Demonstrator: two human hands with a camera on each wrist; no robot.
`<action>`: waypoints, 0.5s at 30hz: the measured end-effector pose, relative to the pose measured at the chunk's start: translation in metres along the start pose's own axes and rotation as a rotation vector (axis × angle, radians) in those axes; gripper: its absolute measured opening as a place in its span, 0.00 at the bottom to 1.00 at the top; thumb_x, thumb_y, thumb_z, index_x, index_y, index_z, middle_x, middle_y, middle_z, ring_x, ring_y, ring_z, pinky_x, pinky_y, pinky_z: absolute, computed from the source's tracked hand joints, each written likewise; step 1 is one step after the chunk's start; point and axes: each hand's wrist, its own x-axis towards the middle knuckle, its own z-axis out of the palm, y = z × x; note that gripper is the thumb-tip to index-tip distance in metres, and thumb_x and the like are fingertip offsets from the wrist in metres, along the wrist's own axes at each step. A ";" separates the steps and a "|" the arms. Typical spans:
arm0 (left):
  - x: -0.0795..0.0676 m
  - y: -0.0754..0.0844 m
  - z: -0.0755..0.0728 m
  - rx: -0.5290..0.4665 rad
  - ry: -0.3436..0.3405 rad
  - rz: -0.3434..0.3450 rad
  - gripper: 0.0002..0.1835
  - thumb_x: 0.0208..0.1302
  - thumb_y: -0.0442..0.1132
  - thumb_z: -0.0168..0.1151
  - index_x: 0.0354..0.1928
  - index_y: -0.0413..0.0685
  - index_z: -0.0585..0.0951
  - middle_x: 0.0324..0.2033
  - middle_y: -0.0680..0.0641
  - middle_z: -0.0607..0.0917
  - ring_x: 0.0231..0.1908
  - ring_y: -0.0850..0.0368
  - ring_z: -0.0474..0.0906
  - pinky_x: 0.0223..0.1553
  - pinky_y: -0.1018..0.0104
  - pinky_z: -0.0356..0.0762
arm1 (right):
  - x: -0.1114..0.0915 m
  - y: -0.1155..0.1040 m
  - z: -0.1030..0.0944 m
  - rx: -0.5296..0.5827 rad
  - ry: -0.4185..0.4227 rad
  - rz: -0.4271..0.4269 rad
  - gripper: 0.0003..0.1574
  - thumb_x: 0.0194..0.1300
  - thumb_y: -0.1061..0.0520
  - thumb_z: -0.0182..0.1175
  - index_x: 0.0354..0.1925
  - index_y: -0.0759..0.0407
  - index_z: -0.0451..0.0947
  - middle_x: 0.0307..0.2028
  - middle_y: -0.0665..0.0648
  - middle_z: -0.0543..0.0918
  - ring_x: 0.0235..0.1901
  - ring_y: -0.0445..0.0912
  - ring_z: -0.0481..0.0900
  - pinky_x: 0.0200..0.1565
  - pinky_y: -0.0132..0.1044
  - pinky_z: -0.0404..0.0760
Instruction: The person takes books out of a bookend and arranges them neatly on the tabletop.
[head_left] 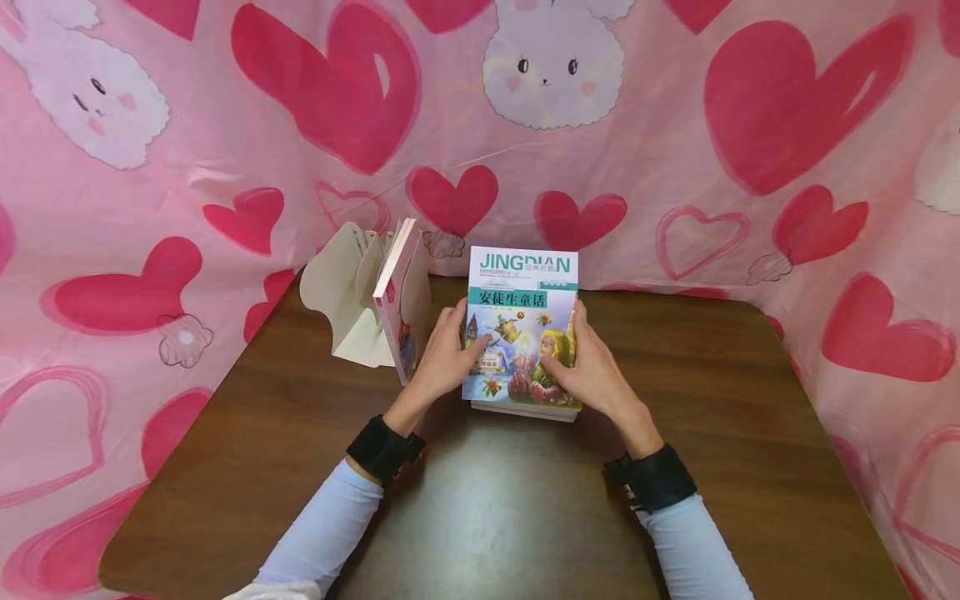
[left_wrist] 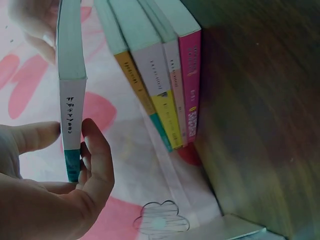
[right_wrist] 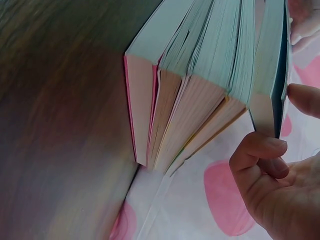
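A storybook with a white-and-teal cover and a picture of a child (head_left: 517, 300) is held up between both hands. My left hand (head_left: 444, 354) grips its left side, thumb on the cover and fingers curled behind. On the opposite side my right hand (head_left: 596, 367) grips it the same way. A stack of several books (head_left: 528, 411) lies on the table beneath, mostly hidden by the held book in the head view. The left wrist view shows the held book's white-and-teal spine (left_wrist: 71, 115), apart from the stack's magenta bottom book (left_wrist: 191, 85).
Left of the hands, a cream book rack (head_left: 330, 300) with curved dividers stands on the brown wooden table (head_left: 480, 517). One pink-spined book (head_left: 397, 308) stands upright at its right end. Behind the table hangs a pink cloth (head_left: 660, 150) with hearts and rabbits.
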 end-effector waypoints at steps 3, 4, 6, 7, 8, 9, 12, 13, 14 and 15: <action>0.003 -0.004 0.005 0.002 -0.019 -0.017 0.40 0.74 0.40 0.65 0.81 0.40 0.59 0.58 0.37 0.72 0.49 0.45 0.72 0.50 0.52 0.72 | 0.000 0.003 0.000 -0.007 -0.008 0.026 0.69 0.66 0.46 0.73 0.85 0.47 0.35 0.64 0.63 0.70 0.60 0.58 0.74 0.66 0.65 0.73; 0.005 -0.006 0.007 0.005 -0.025 -0.019 0.40 0.74 0.40 0.65 0.81 0.40 0.59 0.58 0.37 0.72 0.49 0.45 0.72 0.51 0.52 0.72 | 0.000 0.004 0.000 -0.010 -0.008 0.033 0.69 0.66 0.46 0.73 0.85 0.49 0.35 0.64 0.63 0.70 0.60 0.59 0.74 0.66 0.64 0.72; 0.008 -0.008 0.010 0.012 -0.035 -0.019 0.40 0.74 0.40 0.64 0.81 0.39 0.59 0.59 0.36 0.72 0.50 0.44 0.72 0.51 0.51 0.72 | 0.001 0.006 -0.001 -0.018 -0.005 0.034 0.69 0.66 0.46 0.73 0.85 0.52 0.36 0.65 0.65 0.70 0.61 0.59 0.73 0.67 0.64 0.72; 0.010 -0.009 0.011 0.014 -0.040 -0.017 0.40 0.74 0.40 0.64 0.81 0.39 0.59 0.59 0.35 0.72 0.50 0.43 0.72 0.53 0.50 0.72 | 0.001 0.007 -0.001 -0.021 -0.002 0.034 0.69 0.66 0.46 0.73 0.84 0.53 0.36 0.66 0.65 0.70 0.62 0.59 0.73 0.67 0.64 0.71; 0.012 -0.010 0.012 0.019 -0.044 -0.018 0.40 0.74 0.41 0.64 0.81 0.38 0.59 0.60 0.34 0.72 0.51 0.43 0.72 0.54 0.49 0.72 | 0.001 0.008 -0.001 -0.024 0.000 0.033 0.69 0.66 0.46 0.73 0.84 0.55 0.36 0.67 0.66 0.69 0.63 0.60 0.73 0.67 0.64 0.71; 0.014 -0.011 0.013 0.020 -0.049 -0.018 0.39 0.74 0.41 0.64 0.80 0.38 0.59 0.60 0.34 0.72 0.52 0.42 0.72 0.55 0.48 0.72 | 0.002 0.009 -0.002 -0.027 0.002 0.032 0.70 0.66 0.46 0.73 0.84 0.56 0.36 0.69 0.67 0.69 0.64 0.60 0.72 0.68 0.64 0.70; 0.015 -0.014 0.014 0.017 -0.069 -0.028 0.39 0.74 0.40 0.64 0.80 0.36 0.59 0.62 0.32 0.71 0.54 0.41 0.71 0.58 0.46 0.71 | 0.002 0.011 -0.001 -0.024 -0.006 0.023 0.69 0.66 0.48 0.73 0.84 0.59 0.36 0.71 0.68 0.68 0.66 0.60 0.72 0.69 0.64 0.69; 0.016 -0.015 0.014 0.013 -0.074 -0.028 0.39 0.75 0.40 0.64 0.80 0.36 0.59 0.63 0.32 0.71 0.55 0.41 0.71 0.59 0.45 0.70 | 0.003 0.012 -0.002 -0.020 -0.008 0.023 0.69 0.66 0.48 0.73 0.84 0.60 0.36 0.71 0.68 0.68 0.66 0.60 0.72 0.69 0.64 0.69; 0.017 -0.016 0.015 0.008 -0.080 -0.031 0.39 0.75 0.39 0.63 0.81 0.36 0.58 0.63 0.32 0.70 0.55 0.41 0.70 0.59 0.45 0.70 | 0.003 0.013 -0.002 -0.017 -0.009 0.022 0.69 0.66 0.49 0.73 0.84 0.60 0.37 0.70 0.68 0.68 0.65 0.60 0.72 0.69 0.63 0.69; 0.017 -0.016 0.015 0.000 -0.087 -0.033 0.39 0.76 0.39 0.63 0.81 0.37 0.58 0.63 0.32 0.70 0.55 0.41 0.70 0.60 0.46 0.70 | 0.003 0.014 -0.002 -0.015 -0.011 0.021 0.68 0.66 0.49 0.73 0.84 0.60 0.37 0.70 0.68 0.69 0.65 0.60 0.72 0.68 0.63 0.69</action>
